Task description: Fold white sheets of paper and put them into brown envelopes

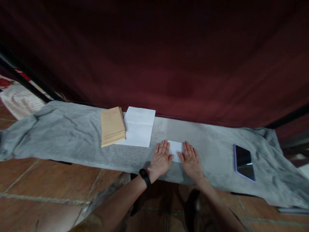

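Observation:
A small white piece of paper (175, 149), which looks folded, lies on the grey cloth between my two hands. My left hand (161, 158) rests flat over its left end, fingers stretched out. Over the right end lies my right hand (190, 159), also flat with the fingers extended. Both thumbs point inward across the paper. To the left is a larger white sheet (140, 129) with a crease across its middle. Several brown envelopes (112, 124) are stacked partly on top of that sheet.
A phone (245, 162) with a purple edge lies at the right on the grey cloth (72, 135), which covers a long narrow surface. Behind it hangs a dark red curtain (173, 80). Dark poles stand at both sides. Below is a tiled floor (53, 190).

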Action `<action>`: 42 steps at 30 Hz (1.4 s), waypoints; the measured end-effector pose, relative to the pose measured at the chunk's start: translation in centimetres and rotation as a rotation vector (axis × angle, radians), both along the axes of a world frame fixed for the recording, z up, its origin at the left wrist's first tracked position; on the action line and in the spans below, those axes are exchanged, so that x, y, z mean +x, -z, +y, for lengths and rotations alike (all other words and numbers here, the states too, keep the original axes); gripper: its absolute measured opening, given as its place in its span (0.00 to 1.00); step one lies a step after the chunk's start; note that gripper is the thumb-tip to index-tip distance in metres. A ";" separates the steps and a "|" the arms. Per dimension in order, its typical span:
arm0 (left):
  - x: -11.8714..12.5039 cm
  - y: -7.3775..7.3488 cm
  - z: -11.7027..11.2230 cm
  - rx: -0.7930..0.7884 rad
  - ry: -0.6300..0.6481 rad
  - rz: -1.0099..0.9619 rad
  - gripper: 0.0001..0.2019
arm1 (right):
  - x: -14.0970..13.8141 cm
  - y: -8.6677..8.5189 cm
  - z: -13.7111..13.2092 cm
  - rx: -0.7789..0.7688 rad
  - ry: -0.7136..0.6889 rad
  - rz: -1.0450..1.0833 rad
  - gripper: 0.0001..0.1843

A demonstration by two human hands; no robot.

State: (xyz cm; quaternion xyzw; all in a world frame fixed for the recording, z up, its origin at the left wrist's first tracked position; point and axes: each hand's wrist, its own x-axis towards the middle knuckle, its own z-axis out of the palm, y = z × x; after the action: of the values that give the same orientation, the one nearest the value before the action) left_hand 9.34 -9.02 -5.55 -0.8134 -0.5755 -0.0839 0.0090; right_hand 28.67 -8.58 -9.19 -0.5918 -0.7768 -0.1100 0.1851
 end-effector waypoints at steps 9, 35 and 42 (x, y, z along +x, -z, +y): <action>3.1 -0.5 1.4 0.097 0.072 -0.141 0.28 | -0.3 -0.6 0.0 -0.109 0.010 0.052 0.31; 1.9 0.9 1.9 0.061 -0.062 0.009 0.33 | -2.2 -2.1 -0.8 -0.151 -0.047 0.164 0.31; 1.3 1.4 2.0 0.084 -0.101 -0.001 0.35 | -0.2 -1.4 -0.9 -0.122 0.015 0.104 0.32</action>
State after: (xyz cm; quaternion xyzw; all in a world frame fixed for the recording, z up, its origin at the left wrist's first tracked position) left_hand 10.64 -7.07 -6.93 -0.7822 -0.6117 -0.1080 0.0472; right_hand 28.51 -9.52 -7.74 -0.6126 -0.7670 -0.0326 0.1880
